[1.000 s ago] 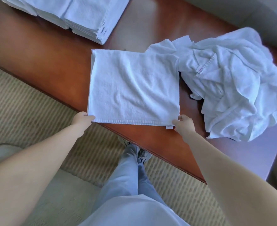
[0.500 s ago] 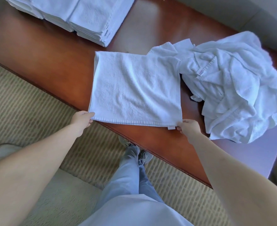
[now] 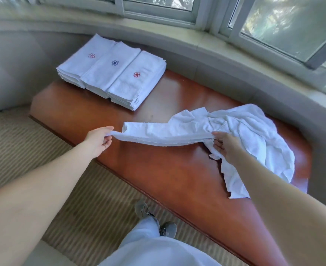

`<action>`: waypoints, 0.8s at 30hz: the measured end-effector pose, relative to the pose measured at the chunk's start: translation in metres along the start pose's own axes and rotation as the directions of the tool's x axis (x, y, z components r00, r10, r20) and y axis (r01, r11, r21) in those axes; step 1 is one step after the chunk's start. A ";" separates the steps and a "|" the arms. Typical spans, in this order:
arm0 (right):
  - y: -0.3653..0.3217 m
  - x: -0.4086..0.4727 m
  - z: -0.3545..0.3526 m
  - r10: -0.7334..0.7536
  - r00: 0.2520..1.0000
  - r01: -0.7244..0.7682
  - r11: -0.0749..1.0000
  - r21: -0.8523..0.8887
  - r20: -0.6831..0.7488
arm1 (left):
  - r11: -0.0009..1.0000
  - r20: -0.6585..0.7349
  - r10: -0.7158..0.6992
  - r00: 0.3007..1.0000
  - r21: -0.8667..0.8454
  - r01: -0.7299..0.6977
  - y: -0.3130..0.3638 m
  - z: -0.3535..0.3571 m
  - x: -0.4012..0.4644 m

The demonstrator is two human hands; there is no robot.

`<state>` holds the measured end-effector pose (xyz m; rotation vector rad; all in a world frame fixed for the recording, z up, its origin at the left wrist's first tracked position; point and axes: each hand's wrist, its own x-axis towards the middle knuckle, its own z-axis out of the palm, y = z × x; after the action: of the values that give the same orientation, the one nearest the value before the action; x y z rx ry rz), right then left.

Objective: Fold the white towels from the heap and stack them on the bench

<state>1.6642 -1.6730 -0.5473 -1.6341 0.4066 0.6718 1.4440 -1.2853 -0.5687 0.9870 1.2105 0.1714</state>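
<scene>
Both hands have lifted the towel's near edge off the bench since 0.5 s ago; it lay flat as a square then, now it's folded over into a long narrow band. Towel (image 3: pixel 164 134) hangs just above the bench (image 3: pixel 177 173), its right end against the heap (image 3: pixel 254 135). Left hand (image 3: pixel 98 139) pinches the left end btwn thumb & fingertips, other fingers loosely curled. Right hand (image 3: pixel 225 145) grips the right end, fingers curled round the cloth, right at the heap's left side. Folded stacks (image 3: pixel 112 73), 3 side by side w/ flower emblems, sit at the bench's far left end, well apart from the towel.
</scene>
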 end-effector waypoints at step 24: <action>-0.132 -0.080 -0.028 -0.658 0.742 0.537 0.467 -0.702 0.129 | 0.592 0.161 0.652 0.741 0.503 -0.630 0.116 -0.001 -0.077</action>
<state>1.6892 -1.6861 -0.3932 -2.3991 -0.4137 0.1116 1.4564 -1.2623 -0.4320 1.9215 0.8862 0.4476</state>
